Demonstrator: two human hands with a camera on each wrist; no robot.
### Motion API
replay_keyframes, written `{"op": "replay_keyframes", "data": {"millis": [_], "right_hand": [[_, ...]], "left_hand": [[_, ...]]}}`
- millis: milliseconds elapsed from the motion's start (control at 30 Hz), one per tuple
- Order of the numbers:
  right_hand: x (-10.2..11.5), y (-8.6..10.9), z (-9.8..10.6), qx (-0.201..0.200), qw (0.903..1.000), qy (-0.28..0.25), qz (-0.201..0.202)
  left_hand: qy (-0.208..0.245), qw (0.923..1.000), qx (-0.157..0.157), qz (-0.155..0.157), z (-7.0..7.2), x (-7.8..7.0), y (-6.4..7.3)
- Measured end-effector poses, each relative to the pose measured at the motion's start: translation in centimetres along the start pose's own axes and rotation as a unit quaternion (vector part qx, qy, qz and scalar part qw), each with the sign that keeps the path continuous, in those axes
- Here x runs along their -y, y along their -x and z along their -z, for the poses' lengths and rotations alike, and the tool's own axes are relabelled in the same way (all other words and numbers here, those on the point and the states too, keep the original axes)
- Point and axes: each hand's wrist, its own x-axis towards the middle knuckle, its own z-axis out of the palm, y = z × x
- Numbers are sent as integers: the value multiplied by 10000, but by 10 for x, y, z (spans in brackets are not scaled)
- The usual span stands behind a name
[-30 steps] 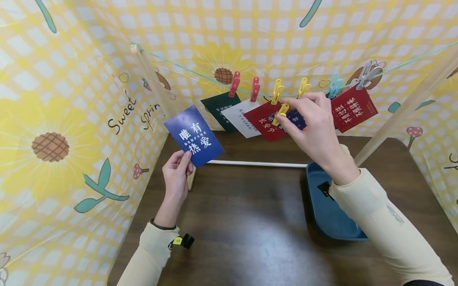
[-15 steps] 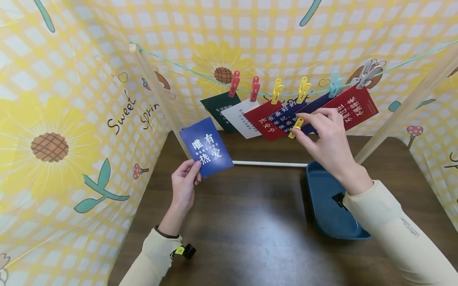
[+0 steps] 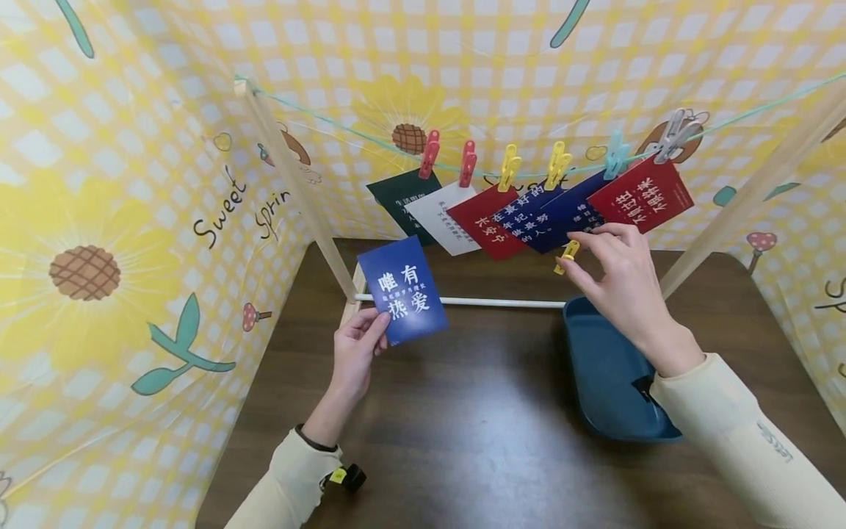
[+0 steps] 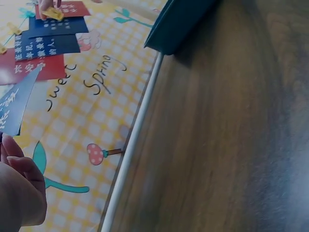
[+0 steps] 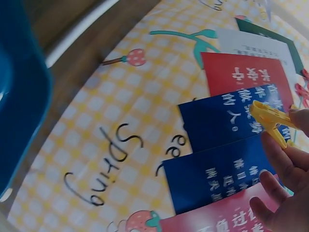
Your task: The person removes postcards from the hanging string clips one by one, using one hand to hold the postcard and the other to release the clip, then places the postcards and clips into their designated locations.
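Observation:
My left hand [image 3: 360,349] pinches the lower left corner of a blue card [image 3: 405,290] with white characters, held up in front of the frame's left foot. In the right wrist view a yellow clothespin [image 5: 269,116] sits between the thumb and fingers of my right hand [image 3: 621,286]. That hand is just below the hanging cards at the right. A row of cards hangs from a green string [image 3: 330,121]: a green card [image 3: 403,198], a white card [image 3: 439,219], a red card [image 3: 485,224], two blue ones and another red card [image 3: 641,192]. Red, yellow, light blue and grey clothespins clip them.
A blue tray [image 3: 598,397] stands on the brown table [image 3: 463,441] under my right forearm. Wooden posts [image 3: 297,191] bear the string, and a white rod [image 3: 502,302] runs low between them. Yellow checked cloth [image 3: 165,184] covers the back and sides.
My left hand has brought the blue card rightward and lower. My right hand, still pinching the yellow clothespin, has moved right and down, uncovering the hanging blue cards.

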Motion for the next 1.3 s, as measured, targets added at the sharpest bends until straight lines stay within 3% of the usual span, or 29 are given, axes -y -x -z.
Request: {"op": "replay_keyframes", "data": {"millis": [833,1133,1300], "right_hand": [[-45,61,1,816,9917,874,-478],[-57,81,-1,1177,9859,895,-778],[-63,91,-7,1187,9865,917,-664]], "left_hand": [[-677,9917,495,978,-14,36,31],[-1107,9844,783,1122,-16,51,40],[-1296,9795,786,1325,-17,58,45]]}}
